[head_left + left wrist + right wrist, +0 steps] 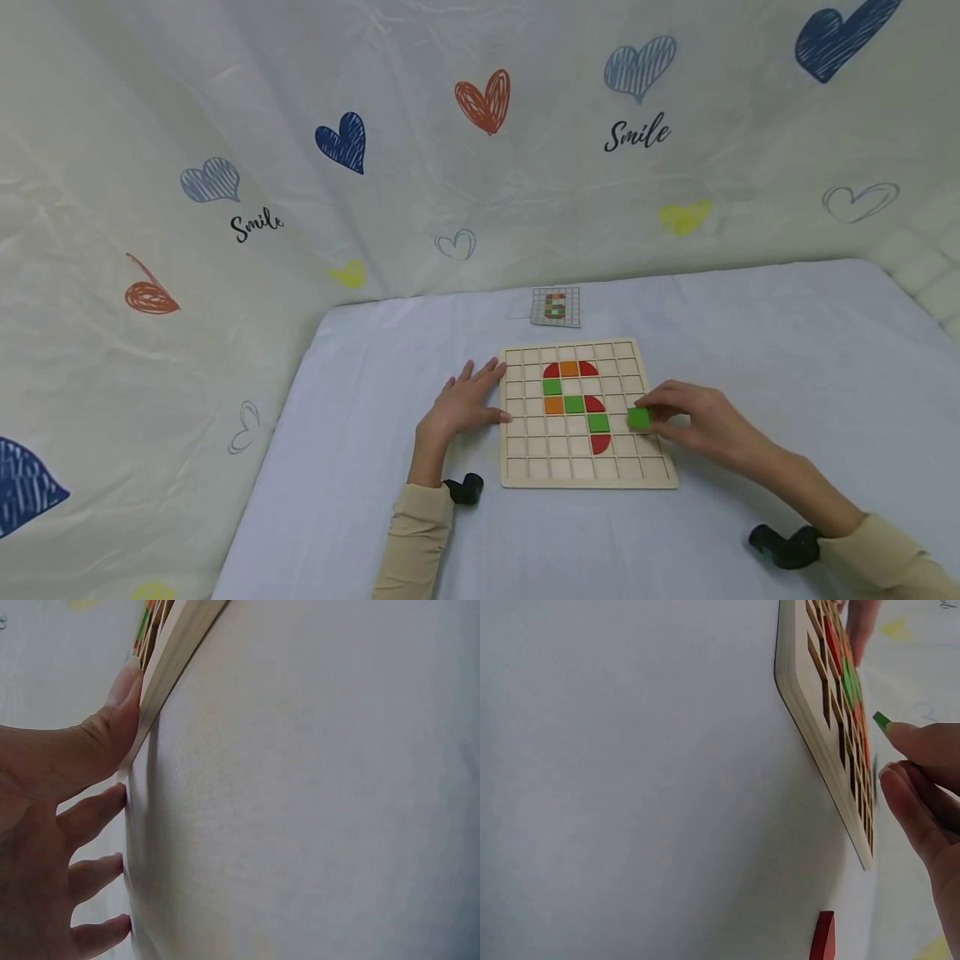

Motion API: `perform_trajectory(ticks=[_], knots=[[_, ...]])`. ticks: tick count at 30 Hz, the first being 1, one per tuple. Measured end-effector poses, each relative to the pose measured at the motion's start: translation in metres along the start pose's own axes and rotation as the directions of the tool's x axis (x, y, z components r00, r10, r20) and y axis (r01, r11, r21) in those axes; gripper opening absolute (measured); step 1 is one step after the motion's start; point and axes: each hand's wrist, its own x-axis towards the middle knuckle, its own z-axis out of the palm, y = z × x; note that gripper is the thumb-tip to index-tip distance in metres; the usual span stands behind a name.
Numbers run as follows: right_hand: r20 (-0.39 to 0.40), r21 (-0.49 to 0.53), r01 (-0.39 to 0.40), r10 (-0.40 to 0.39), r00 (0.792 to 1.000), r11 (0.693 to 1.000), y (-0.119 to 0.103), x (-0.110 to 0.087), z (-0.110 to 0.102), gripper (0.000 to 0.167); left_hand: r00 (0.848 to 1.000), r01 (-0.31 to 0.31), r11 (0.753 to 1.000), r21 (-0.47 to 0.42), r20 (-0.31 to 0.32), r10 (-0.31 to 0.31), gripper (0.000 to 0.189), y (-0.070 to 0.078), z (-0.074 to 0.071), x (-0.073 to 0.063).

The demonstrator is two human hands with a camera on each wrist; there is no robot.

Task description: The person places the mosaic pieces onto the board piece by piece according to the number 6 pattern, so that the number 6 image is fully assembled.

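A wooden grid board lies flat on the table, with red, orange and green pieces set into several of its squares. My left hand is at the board's left side, fingers spread. In the left wrist view its thumb touches the board's edge. Between thumb and fingertips, my right hand pinches a green square tile above the right part of the board. The right wrist view shows this tile raised clear of the grid. Its lower face is hidden.
Behind the board lies a small card printed with a coloured grid pattern. A red piece rests on the white tablecloth near the right hand. A curtain printed with hearts hangs behind the table.
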Motion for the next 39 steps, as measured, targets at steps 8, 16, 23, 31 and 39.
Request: perform_trajectory(ticks=[8, 16, 23, 31, 39], knots=[[0.037, -0.018, 0.016, -0.016, 0.999, 1.0, -0.009, 0.007, 0.009, 0.036, 1.0, -0.004, 1.0, -0.01, 0.002, 0.004, 0.087, 0.001, -0.003, -0.003], [0.095, 0.054, 0.039, -0.044, 0.994, 0.998, -0.018, 0.013, 0.021, 0.03, 1.0, -0.001, 1.0, -0.018, 0.006, 0.001, 0.088, 0.0, -0.001, -0.003], [0.157, 0.078, 0.041, -0.052, 0.986, 0.996, -0.026, 0.019, 0.034, 0.026, 1.0, -0.003, 1.0, -0.021, 0.005, 0.003, 0.087, -0.002, -0.002, -0.004], [0.21, -0.025, -0.012, 0.017, 0.977, 1.0, -0.037, 0.025, 0.044, 0.025, 1.0, -0.001, 1.0, -0.017, 0.007, 0.001, 0.088, -0.003, -0.001, -0.001], [0.239, -0.094, 0.012, 0.011, 0.971, 0.995, -0.039, 0.029, 0.048, 0.025, 1.0, -0.01, 1.0, -0.016, 0.007, 0.01, 0.089, -0.003, -0.001, 0.0]])
